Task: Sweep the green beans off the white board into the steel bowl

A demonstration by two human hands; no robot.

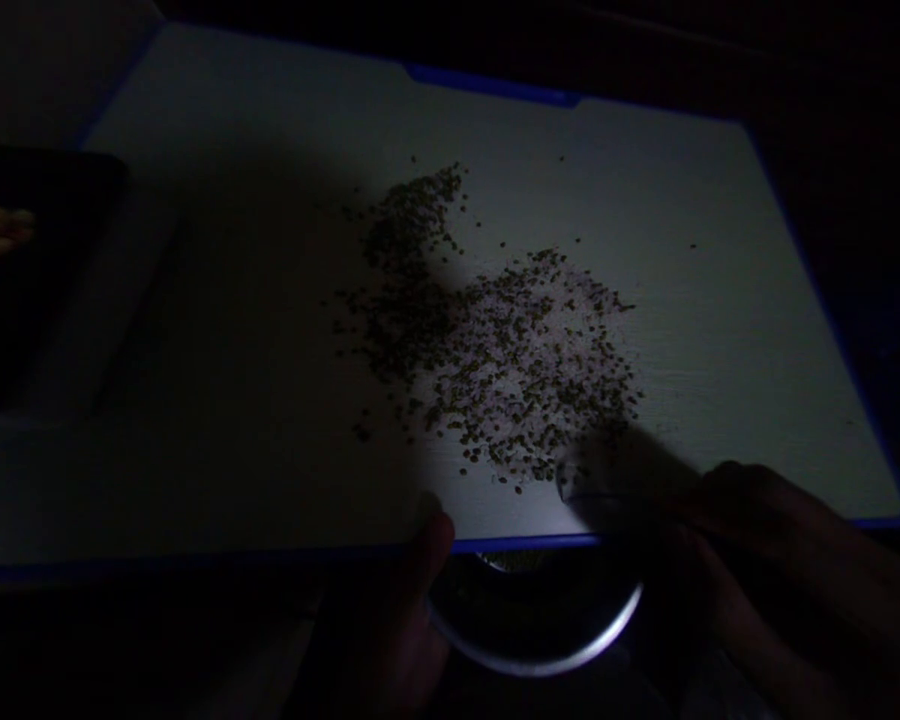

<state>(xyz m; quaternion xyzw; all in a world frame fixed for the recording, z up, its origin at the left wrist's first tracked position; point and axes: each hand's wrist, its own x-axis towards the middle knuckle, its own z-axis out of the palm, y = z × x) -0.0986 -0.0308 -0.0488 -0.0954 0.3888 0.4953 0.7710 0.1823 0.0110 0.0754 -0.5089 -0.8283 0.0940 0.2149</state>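
The scene is very dark. A white cutting board (645, 200) with a blue rim carries a scatter of small dark seeds mixed with pale grains (510, 350). My left hand (397, 620) is below the board's near edge, thumb on the rim, beside a round metal bowl (540, 620) held under that edge. My right hand (765, 560) is closed on a thin utensil (615, 490) whose tip rests at the near side of the seed pile.
A dark container (30, 260) with something pale inside sits at the left. The board's blue handle edge (495, 85) is at the far side. Everything around the board is in deep shadow.
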